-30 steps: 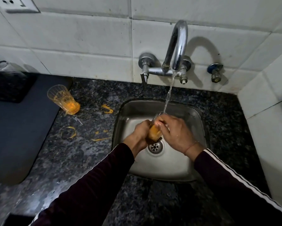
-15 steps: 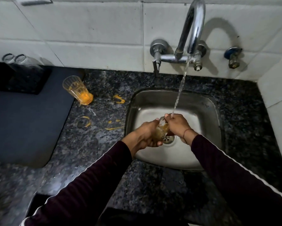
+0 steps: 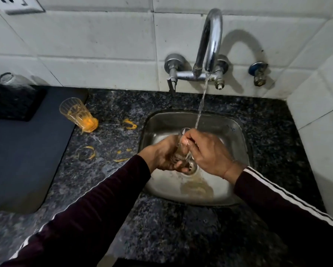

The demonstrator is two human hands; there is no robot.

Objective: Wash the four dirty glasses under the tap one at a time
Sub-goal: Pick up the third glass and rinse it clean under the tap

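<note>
Over the steel sink, my left hand grips the lower part of a clear glass. My right hand holds its rim, with fingers inside the mouth. Water runs from the chrome tap onto the glass rim. The glass looks mostly clear now, and brownish water pools in the sink bottom. One dirty glass with orange residue stands on the counter at the left. Two clear glasses stand at the far left on a black mat.
Orange ring stains and smears mark the dark granite counter between the dirty glass and the sink. A dark grey mat covers the left counter. A small blue valve sits on the white tiled wall at the right.
The orange colour in the held glass has washed out, and tinted water has run into the sink. My right hand's fingers have gone into the glass mouth. The camera view has shifted.
</note>
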